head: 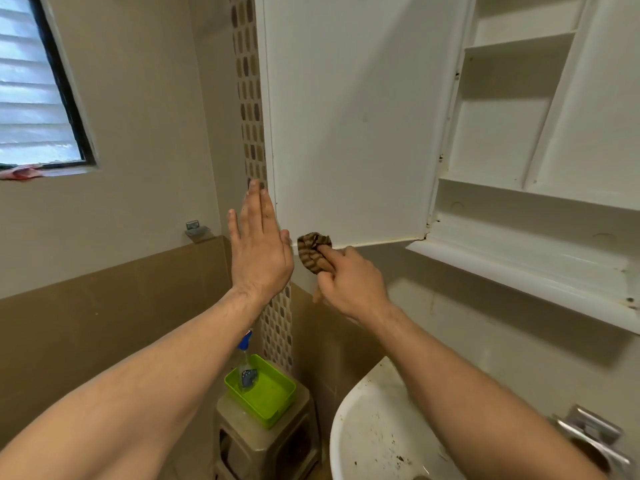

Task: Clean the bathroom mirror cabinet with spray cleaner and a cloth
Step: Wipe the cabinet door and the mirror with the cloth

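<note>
The white cabinet door (349, 126) stands swung open, its inner face toward me, with the cabinet's bare shelves (502, 133) to its right. My left hand (258, 244) is flat, fingers straight, against the door's outer left edge near the bottom corner. My right hand (349, 282) grips a brown striped cloth (313, 251) bunched against the door's bottom edge. The spray bottle (245, 365), blue-capped, stands in a green tray (273, 400) far below.
The green tray sits on a beige plastic stool (256, 441). A dirty white sink (374, 431) is at the lower right with a metal tap (588, 434). A louvred window (34, 84) is at the upper left, and a small metal holder (197, 230) hangs on the wall.
</note>
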Demonstrator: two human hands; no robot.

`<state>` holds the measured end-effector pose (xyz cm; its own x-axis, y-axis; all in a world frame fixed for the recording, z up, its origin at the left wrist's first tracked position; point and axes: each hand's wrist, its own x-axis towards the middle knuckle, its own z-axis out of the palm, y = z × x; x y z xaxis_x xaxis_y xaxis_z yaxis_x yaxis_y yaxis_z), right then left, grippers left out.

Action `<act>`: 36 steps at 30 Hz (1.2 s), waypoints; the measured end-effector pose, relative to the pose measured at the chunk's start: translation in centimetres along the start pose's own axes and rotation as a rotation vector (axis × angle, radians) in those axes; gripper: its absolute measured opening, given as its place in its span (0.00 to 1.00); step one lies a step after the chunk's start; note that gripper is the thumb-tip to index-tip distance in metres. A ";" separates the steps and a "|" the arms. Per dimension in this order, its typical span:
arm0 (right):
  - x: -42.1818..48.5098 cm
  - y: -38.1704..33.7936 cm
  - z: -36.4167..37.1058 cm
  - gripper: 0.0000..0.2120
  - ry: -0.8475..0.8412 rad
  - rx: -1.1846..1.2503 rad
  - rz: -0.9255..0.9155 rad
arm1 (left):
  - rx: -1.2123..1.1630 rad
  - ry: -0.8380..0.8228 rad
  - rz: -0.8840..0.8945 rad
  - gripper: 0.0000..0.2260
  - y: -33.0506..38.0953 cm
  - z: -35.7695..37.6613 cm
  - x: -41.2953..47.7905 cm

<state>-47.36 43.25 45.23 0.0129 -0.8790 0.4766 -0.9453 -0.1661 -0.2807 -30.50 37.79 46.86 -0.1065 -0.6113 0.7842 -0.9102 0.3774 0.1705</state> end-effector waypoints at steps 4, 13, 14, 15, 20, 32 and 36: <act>-0.6 7.9 -2.3 0.31 0.042 -0.033 0.191 | 0.023 0.004 -0.015 0.32 -0.4 0.4 -0.3; 0.7 7.2 -3.2 0.22 0.100 0.320 0.472 | -0.007 0.024 -0.059 0.33 0.2 0.7 -0.6; 0.3 5.8 -2.3 0.22 0.077 0.366 0.410 | -0.008 0.025 -0.063 0.32 0.3 0.7 -0.7; -0.2 4.1 -1.4 0.23 0.032 0.404 0.324 | -0.014 0.024 -0.069 0.32 0.4 0.6 -0.7; -1.0 -1.0 -0.4 0.33 -0.117 0.463 0.090 | -0.021 0.012 -0.111 0.32 0.8 -0.2 -1.1; 0.2 10.8 -8.1 0.14 0.407 0.358 0.354 | 0.082 -0.017 -0.070 0.33 -0.4 -1.0 -1.4; 2.2 12.4 -5.8 0.16 0.484 0.166 0.342 | 0.072 -0.004 -0.068 0.33 0.2 -0.6 -1.5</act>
<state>-60.94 41.84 47.63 -0.4683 -0.5988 0.6497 -0.8060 -0.0118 -0.5918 -30.24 39.22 46.10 -0.0447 -0.6367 0.7698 -0.9417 0.2841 0.1802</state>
